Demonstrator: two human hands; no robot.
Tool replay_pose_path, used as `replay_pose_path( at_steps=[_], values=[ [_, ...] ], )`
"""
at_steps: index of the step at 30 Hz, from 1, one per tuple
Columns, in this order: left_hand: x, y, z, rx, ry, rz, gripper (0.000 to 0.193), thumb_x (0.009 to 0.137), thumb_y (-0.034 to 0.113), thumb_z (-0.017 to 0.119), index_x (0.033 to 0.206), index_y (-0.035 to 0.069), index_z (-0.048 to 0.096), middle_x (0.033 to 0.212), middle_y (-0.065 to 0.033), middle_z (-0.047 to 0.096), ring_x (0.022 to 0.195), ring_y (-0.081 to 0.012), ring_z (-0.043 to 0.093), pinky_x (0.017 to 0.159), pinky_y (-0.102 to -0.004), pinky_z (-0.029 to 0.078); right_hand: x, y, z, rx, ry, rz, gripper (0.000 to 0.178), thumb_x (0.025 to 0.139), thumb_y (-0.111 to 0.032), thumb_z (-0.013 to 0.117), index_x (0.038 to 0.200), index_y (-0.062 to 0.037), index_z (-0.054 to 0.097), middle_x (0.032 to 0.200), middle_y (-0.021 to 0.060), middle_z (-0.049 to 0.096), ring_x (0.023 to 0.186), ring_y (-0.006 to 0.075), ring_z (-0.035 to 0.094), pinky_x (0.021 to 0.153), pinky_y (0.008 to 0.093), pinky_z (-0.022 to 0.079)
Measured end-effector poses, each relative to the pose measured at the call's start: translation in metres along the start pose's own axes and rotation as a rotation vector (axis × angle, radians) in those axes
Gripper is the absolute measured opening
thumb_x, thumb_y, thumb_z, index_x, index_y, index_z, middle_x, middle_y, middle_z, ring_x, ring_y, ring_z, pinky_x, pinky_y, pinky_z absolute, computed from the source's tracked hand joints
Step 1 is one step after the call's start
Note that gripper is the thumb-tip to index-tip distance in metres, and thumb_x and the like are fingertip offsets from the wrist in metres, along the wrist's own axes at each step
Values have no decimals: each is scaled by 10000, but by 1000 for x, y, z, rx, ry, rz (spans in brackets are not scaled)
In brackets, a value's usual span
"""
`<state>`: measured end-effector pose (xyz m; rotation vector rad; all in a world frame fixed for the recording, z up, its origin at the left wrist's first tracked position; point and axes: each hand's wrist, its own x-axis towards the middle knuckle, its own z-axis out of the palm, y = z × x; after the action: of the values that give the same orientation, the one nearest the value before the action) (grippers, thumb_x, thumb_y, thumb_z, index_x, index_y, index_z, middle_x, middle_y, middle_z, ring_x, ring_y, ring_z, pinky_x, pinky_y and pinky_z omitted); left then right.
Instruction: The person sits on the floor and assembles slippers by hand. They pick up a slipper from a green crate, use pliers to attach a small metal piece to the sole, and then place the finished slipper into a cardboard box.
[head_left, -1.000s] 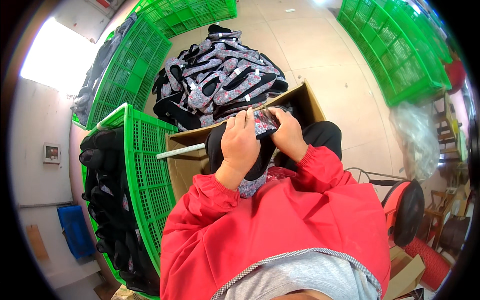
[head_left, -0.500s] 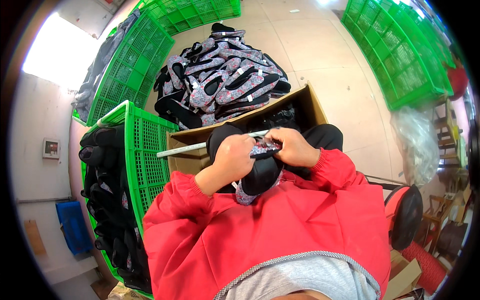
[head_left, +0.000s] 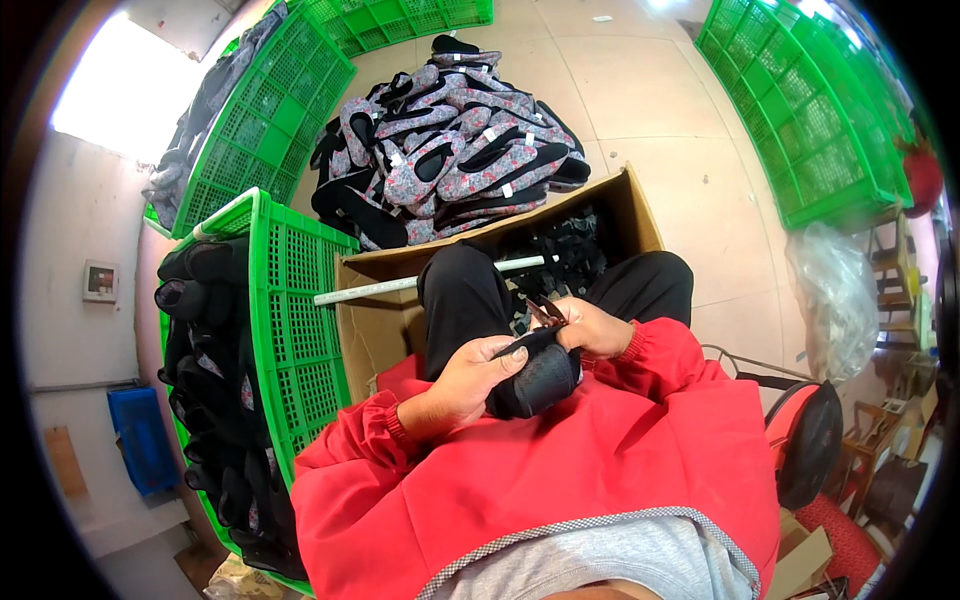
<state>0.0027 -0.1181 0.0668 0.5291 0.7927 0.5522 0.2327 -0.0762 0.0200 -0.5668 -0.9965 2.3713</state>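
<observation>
In front of my lap I hold a black fabric slipper, its rounded end toward me. My left hand is closed round its left side, the thumb lying on top. My right hand is closed at the slipper's far right edge, and from it stick the dark, pointed blades of small scissors. The scissors' handles are hidden in the hand. Beyond my knees, a pile of floral grey slippers with black linings lies on the floor.
An open cardboard box holding black scraps stands around my knees, with a white rod across it. At my left, a green crate contains black slippers. Another green crate stands far right, near a clear plastic bag.
The slipper, earlier showing floral fabric between my hands, now shows its black side. My hands have moved lower, and scissor blades now show at my right hand. The left knee looks more upright.
</observation>
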Motion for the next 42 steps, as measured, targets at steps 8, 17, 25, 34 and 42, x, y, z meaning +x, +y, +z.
replay_pose_path(
  at_steps=[8, 17, 25, 34, 42],
  values=[
    [-3, 7, 2, -383, -200, -40, 437, 1000, 275, 605, 1303, -32, 539, 1213, -104, 650, 1076, -188, 645, 975, -329, 512, 2, 3, 5, 158, 9, -28, 251, 913, -135, 705, 1111, -28, 595, 907, -21, 621, 635, 25, 509, 537, 194, 376],
    [19, -3, -16, -508, -150, -91, 580, 1036, 443, 460, 1372, -28, 485, 1329, -152, 598, 1179, -271, 605, 1048, -407, 471, 24, 25, 3, 104, 310, -99, 188, 985, -220, 644, 1006, -34, 656, 887, -15, 646, 768, 61, 591, 705, 228, 486],
    [4, 32, -24, -596, -136, 291, 643, 1008, 565, 422, 1299, 16, 587, 1293, -159, 634, 1206, -328, 596, 1084, -488, 432, 19, 49, -8, 12, 420, -178, 287, 1033, -324, 555, 1091, -59, 647, 916, -2, 660, 706, 27, 543, 538, 190, 373],
    [20, 19, -113, -663, -196, 696, 535, 1004, 495, 444, 1392, 139, 541, 1434, -106, 542, 1304, -364, 516, 1120, -598, 353, 17, 64, -2, 167, 428, -102, 409, 964, -286, 661, 1309, -87, 568, 916, 49, 665, 553, 24, 414, 495, 173, 293],
    [19, 46, -95, -58, 924, 682, 254, 1039, 206, 472, 1171, 44, 618, 1091, -79, 651, 979, -160, 618, 824, -289, 499, 1, 85, -25, 258, 469, -128, 172, 911, -165, 723, 1030, -97, 618, 747, -49, 564, 532, 34, 410, 480, 199, 309]
  ],
)
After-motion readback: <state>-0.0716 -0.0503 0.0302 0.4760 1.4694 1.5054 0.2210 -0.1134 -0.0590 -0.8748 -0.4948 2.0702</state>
